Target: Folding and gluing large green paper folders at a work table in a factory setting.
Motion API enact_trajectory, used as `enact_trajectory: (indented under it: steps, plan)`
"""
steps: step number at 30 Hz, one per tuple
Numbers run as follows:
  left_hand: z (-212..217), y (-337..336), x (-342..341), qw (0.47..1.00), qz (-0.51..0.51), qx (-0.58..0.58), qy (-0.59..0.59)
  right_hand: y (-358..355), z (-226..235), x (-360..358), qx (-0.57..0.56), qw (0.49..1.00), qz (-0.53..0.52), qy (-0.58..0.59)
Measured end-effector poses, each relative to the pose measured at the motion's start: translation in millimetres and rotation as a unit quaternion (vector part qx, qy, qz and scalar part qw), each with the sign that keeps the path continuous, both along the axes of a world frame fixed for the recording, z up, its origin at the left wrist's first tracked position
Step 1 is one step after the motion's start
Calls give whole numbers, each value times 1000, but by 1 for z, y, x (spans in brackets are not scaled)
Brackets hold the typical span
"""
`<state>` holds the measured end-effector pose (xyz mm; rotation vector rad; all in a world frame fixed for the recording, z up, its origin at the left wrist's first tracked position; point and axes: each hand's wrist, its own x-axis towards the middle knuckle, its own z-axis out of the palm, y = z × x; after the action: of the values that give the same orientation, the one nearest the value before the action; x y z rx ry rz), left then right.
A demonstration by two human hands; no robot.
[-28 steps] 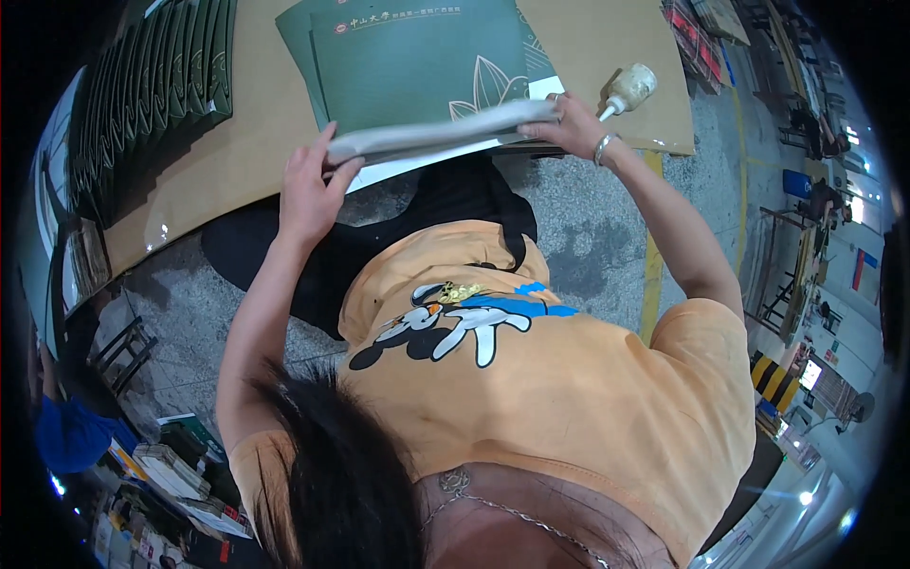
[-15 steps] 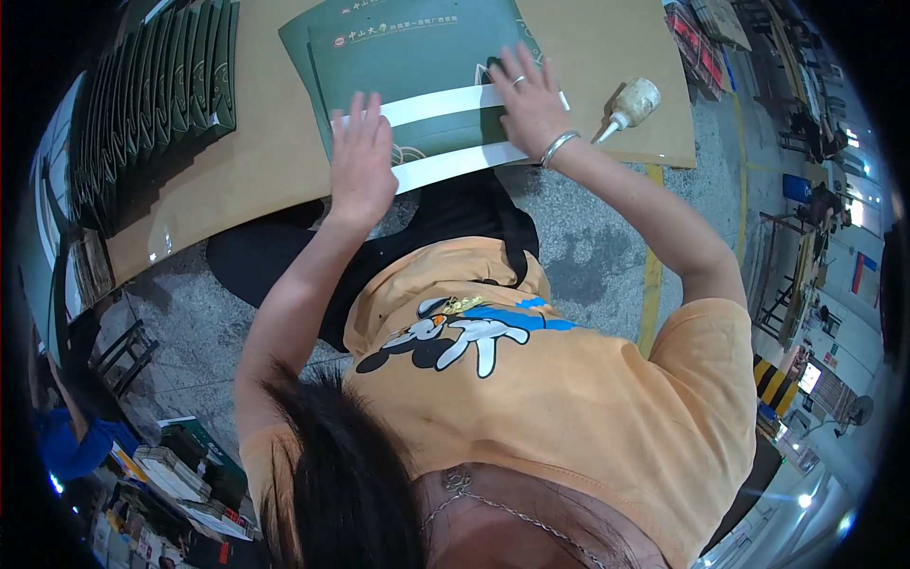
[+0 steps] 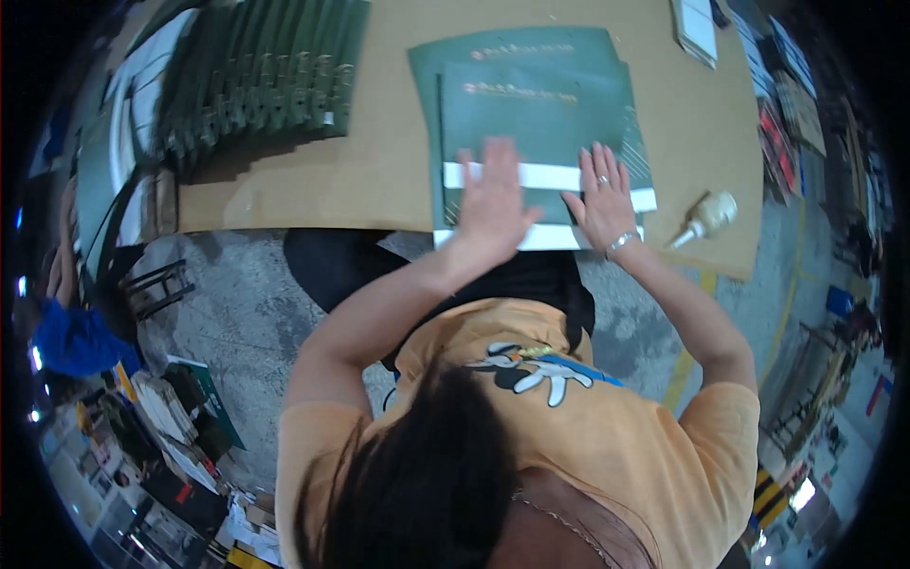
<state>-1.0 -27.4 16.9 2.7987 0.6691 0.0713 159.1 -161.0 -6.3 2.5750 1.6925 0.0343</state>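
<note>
Brown desk (image 3: 389,185) supports stacked green sheets (image 3: 531,128) at its near edge. A white band (image 3: 551,176) runs left-right beneath both hands: left hand (image 3: 493,207) blurred, fingers spread, contact unclear; right hand (image 3: 604,204) flat, fingers slightly spread.

On the table (image 3: 379,180), a pile of sheets (image 3: 531,128) lies in the middle, at the near edge. One strip (image 3: 552,177) crosses the top sheet's near part; a second strip (image 3: 559,238) lies nearer, along the table's edge. The left hand (image 3: 496,201) is over the pile's near left, the right hand (image 3: 604,197) on its near right. Right of the pile lies a bottle (image 3: 713,211), nozzle to the near left. A row of folders (image 3: 261,81) stands far left; papers (image 3: 697,30) lie far right.
</note>
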Motion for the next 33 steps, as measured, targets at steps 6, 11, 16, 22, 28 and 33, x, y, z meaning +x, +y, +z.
enact_trajectory:
  steps: [6, 11, 16, 22, 28, 33]
  plan:
    - [-16, -10, 6, 980, -51, -124, -149, 3, 9, 12, 75, 994, 47, 60]
    - [-3, 32, -22, 990, -38, -12, -136, 2, 13, 13, 115, 988, 63, 84]
    - [-14, 43, -25, 991, -9, -76, -110, 4, 14, 14, 120, 986, 64, 100]
    - [-17, 35, -30, 995, -17, -46, -90, 0, 12, 12, 150, 983, 64, 82]
    - [3, 6, -63, 898, 233, -163, -336, -20, 32, -12, 363, 908, -117, 171]
    - [3, -22, -86, 836, 328, -321, -302, -64, 30, -33, 371, 765, -384, 360]
